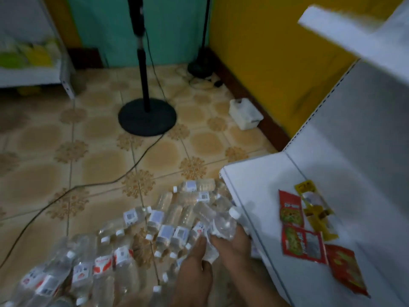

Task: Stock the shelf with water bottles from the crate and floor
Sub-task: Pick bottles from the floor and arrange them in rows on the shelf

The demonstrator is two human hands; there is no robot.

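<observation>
I've got both hands down in the pile of water bottles (pixel 177 229) on the tiled floor (pixel 88 151), right beside the white shelf (pixel 254 185). My right hand (pixel 234 244) has fingers curled round one clear bottle (pixel 223 224), cap pointing up toward the shelf edge; looks like it's being lifted, tho motion blur makes that a guess. My left hand (pixel 194 267) sits just beside it, fingers bent onto the bottles under it, poss. holding one, but can't tell whether it really grips anything. Progress-wise: barely begun, I'd say. No bottles on the shelf board in view, only a few red and yellow snack packets (pixel 305 227). Dozens of bottles lie scattered on the floor, so nearly all the stocking is left. No crate visible from here. A black stand base (pixel 147 117) w/ its cable (pixel 73 189) sits well apart, behind the pile.
</observation>
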